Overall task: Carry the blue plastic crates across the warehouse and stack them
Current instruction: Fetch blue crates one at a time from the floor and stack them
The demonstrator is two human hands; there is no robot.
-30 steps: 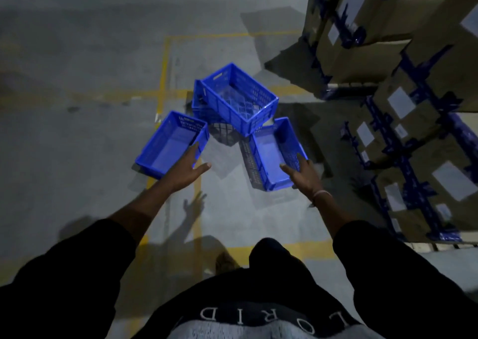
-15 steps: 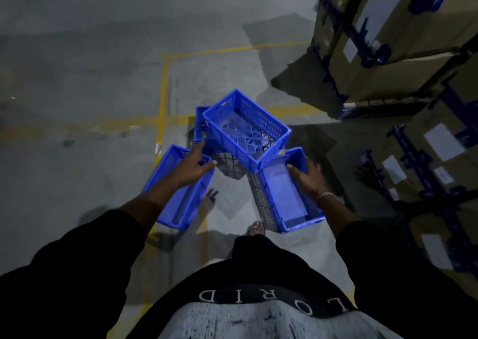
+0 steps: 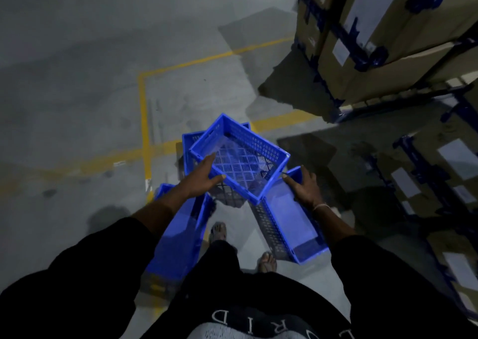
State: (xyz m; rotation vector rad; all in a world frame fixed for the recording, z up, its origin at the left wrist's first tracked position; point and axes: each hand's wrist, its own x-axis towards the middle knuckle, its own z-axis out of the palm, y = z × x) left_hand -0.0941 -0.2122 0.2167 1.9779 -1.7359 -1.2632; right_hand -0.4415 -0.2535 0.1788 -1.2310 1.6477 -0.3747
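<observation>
Stacked cardboard boxes (image 3: 382, 43) with blue strapping rise at right over the concrete floor (image 3: 77, 92) and its yellow lines (image 3: 143, 121). The top blue crate (image 3: 240, 157) sits skewed on a lower crate (image 3: 188, 147), flanked by a left crate (image 3: 178, 237) and a right crate (image 3: 289, 219). The left hand (image 3: 204, 175) grips the top crate's near rim; the right hand (image 3: 305, 188) clasps the right crate's far edge.
</observation>
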